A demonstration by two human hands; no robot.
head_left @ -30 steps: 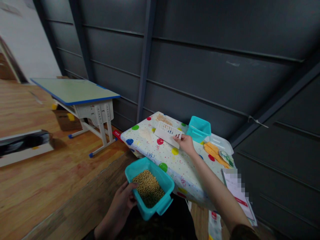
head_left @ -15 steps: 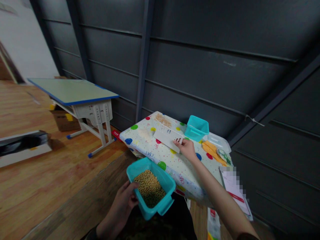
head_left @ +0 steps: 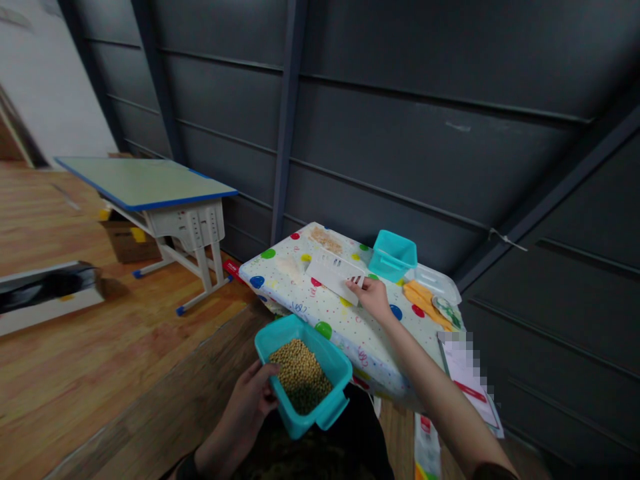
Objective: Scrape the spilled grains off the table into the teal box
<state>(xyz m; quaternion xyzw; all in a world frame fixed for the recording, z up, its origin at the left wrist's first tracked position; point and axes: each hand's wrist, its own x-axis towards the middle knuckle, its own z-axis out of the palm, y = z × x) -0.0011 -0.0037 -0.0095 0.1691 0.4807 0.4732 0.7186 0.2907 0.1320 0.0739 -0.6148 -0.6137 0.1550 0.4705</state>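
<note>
My left hand (head_left: 257, 393) grips the near left rim of a turquoise plastic box (head_left: 327, 347), its thumb over the edge. Inside lie many small, round, tan beans (head_left: 300, 373). The box is held tilted in front of the table's near edge. On the table, my right hand (head_left: 370, 297) pinches the right end of a flat white plastic piece with slots (head_left: 333, 273). To the left of that piece a pale, powdery patch (head_left: 290, 268) lies on the cloth. Behind it is a patch of light brown bits (head_left: 326, 240).
A balloon-patterned cloth (head_left: 280, 287) covers the table. At its back right stand a second turquoise box (head_left: 395, 253), a clear lid (head_left: 437, 283) and an orange cloth (head_left: 423, 303). A clipboard (head_left: 470, 380) is at the right edge. A dark panelled wall (head_left: 390, 147) rises behind; a green-topped desk (head_left: 145, 180) stands left.
Almost nothing differs. The box of beans in my left hand has shifted very slightly to the right. My right hand stays on the white slotted piece.
</note>
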